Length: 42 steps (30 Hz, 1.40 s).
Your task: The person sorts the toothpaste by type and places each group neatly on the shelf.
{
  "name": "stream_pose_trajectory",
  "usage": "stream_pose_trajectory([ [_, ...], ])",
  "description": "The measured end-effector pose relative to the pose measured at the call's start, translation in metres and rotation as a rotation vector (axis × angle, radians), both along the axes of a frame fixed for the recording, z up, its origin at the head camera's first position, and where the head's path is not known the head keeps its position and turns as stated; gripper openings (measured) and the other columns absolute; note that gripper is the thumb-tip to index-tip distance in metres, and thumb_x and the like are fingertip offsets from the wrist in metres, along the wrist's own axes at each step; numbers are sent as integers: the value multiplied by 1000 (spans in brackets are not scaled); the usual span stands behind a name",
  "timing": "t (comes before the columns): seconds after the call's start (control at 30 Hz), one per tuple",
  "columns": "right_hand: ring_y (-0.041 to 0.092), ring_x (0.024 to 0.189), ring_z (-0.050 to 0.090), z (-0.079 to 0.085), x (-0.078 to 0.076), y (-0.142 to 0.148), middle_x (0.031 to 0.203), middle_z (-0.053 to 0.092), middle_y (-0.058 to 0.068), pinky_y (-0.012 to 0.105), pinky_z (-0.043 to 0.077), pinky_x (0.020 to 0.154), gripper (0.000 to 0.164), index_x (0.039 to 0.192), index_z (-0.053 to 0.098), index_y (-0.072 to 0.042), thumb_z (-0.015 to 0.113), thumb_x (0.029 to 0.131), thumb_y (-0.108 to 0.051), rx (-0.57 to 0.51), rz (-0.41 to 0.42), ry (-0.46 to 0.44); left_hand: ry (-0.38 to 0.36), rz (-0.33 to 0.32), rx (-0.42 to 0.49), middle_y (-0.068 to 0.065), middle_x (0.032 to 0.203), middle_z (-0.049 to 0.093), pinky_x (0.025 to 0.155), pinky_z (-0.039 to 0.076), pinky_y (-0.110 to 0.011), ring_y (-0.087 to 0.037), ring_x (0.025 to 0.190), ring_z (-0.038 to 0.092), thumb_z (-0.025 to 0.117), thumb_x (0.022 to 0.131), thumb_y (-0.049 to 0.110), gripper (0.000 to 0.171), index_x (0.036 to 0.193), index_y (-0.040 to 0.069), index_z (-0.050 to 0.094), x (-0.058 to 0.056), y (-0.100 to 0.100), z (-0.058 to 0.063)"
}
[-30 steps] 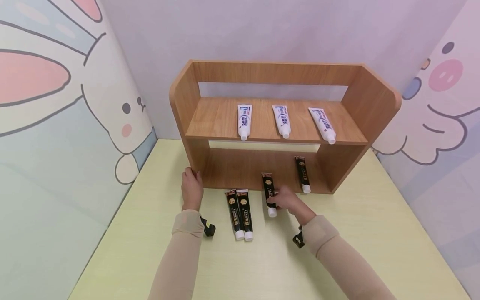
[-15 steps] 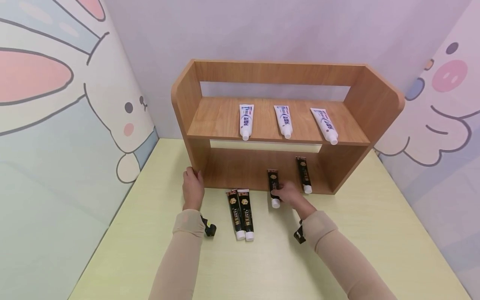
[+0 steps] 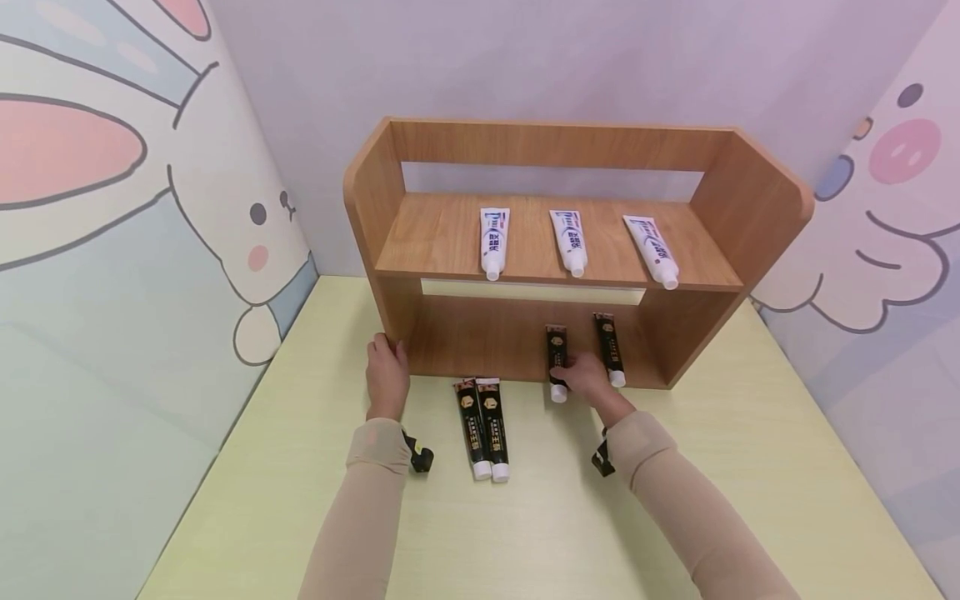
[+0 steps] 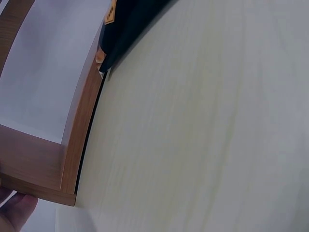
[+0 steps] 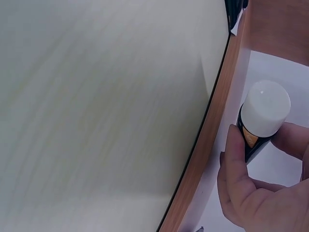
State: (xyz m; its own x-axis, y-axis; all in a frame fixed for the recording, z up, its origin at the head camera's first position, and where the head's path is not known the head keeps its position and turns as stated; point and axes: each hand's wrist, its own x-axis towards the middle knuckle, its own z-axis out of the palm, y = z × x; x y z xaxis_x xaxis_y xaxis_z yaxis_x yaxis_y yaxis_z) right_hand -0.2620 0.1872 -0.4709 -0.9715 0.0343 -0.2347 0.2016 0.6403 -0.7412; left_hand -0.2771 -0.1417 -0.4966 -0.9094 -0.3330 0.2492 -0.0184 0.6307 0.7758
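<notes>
My right hand (image 3: 590, 381) pinches a black toothpaste tube (image 3: 557, 343) with a white cap between thumb and fingers. The tube lies over the front of the lower shelf, its cap toward me; in the right wrist view the white cap (image 5: 266, 108) stands out above my fingertips. My left hand (image 3: 387, 379) grips the lower left side panel of the wooden shelf (image 3: 465, 337), and a fingertip (image 4: 21, 210) shows against that panel in the left wrist view. Another black tube (image 3: 609, 346) lies on the lower shelf, right of the held one.
Two black toothpaste tubes (image 3: 474, 429) (image 3: 492, 429) lie side by side on the pale table (image 3: 525, 533) before the shelf. Three white toothpaste tubes (image 3: 493, 242) (image 3: 569, 242) (image 3: 652, 250) lie spaced out on the upper shelf. Walls with cartoon figures flank the table.
My right hand has slid the held black toothpaste tube away from me and a little right, farther onto the lower shelf. The left hand keeps its grip on the side panel.
</notes>
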Motion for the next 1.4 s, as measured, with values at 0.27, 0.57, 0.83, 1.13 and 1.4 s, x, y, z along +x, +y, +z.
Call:
stream_pose_trajectory([
  [0.27, 29, 85, 58, -2, -8, 5, 102, 64, 19, 41, 48, 76, 39, 120, 59, 8, 64, 92, -19, 40, -20, -11, -8, 2, -1, -19, 109, 48, 83, 52, -49, -38, 100, 58, 54, 102, 18, 31, 123, -1, 42, -1, 0, -1],
  [0.57, 30, 85, 58, -5, -14, 7, 102, 64, 21, 43, 48, 76, 41, 123, 58, 7, 65, 92, -20, 56, -36, 1, 5, -2, -13, -20, 108, 48, 81, 52, -50, -39, 98, 58, 52, 102, 18, 30, 122, -2, 42, -1, -1, -2],
  [0.83, 33, 95, 58, -7, -19, 7, 120, 58, 25, 46, 49, 83, 46, 131, 51, 7, 62, 95, -20, 44, -45, -26, 12, -4, -11, -21, 107, 49, 81, 52, -50, -40, 98, 58, 53, 102, 18, 30, 122, -2, 43, -1, 0, -3],
  [1.13, 33, 94, 55, -8, -22, 6, 119, 58, 25, 45, 49, 79, 43, 129, 52, 7, 61, 95, -18, 78, -60, -9, 1, -6, -31, -22, 107, 48, 82, 52, -50, -41, 98, 59, 53, 102, 18, 31, 122, -3, 43, 0, 1, -1],
  [1.4, 33, 93, 54, -8, -26, 4, 119, 58, 25, 45, 48, 78, 41, 127, 53, 8, 61, 94, -16, 78, -51, 4, 38, 12, -48, -22, 105, 49, 81, 53, -52, -42, 97, 59, 54, 101, 15, 29, 121, -4, 43, -2, 1, -3],
])
